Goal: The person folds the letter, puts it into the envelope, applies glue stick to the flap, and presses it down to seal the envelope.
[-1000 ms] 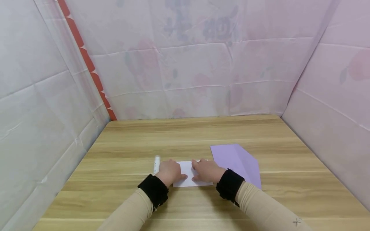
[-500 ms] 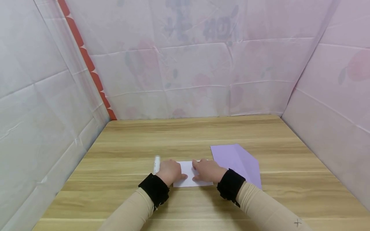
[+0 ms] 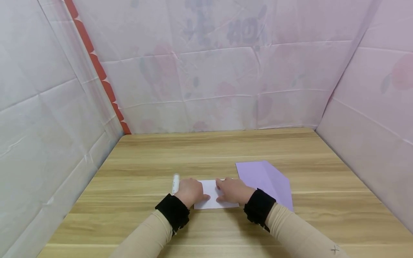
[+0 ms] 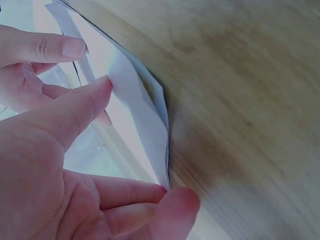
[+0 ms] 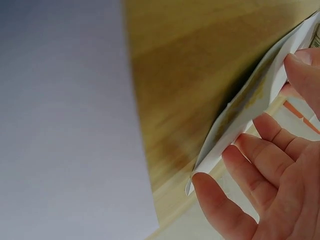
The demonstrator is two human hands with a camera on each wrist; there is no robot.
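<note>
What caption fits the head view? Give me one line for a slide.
Both hands, left hand and right hand, press a folded white paper on a wooden table, beside a purple sheet and a white marker.

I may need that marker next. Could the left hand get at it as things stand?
Probably yes: the marker lies on the table just beside the left hand, nothing between, though that hand holds the white paper.
</note>
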